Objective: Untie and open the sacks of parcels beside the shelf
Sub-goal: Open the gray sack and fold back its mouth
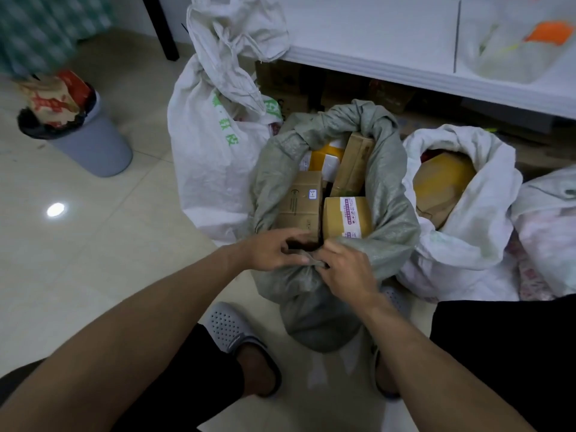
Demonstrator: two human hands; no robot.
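Two grips | left hand (269, 251) and right hand (346, 271) pinch near rim of grey sack (391, 213) (boxes (344, 215) showing)

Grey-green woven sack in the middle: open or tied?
Open. The grey-green woven sack gapes wide, brown cardboard boxes showing inside.

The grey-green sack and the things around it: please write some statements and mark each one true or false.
1. The grey-green sack is open, with cardboard boxes inside. True.
2. The left hand and the right hand both pinch its near rim. True.
3. The tall white sack with green print is open. False: its top is bunched shut.
4. The grey bin stands right of the sacks. False: it stands to their left.
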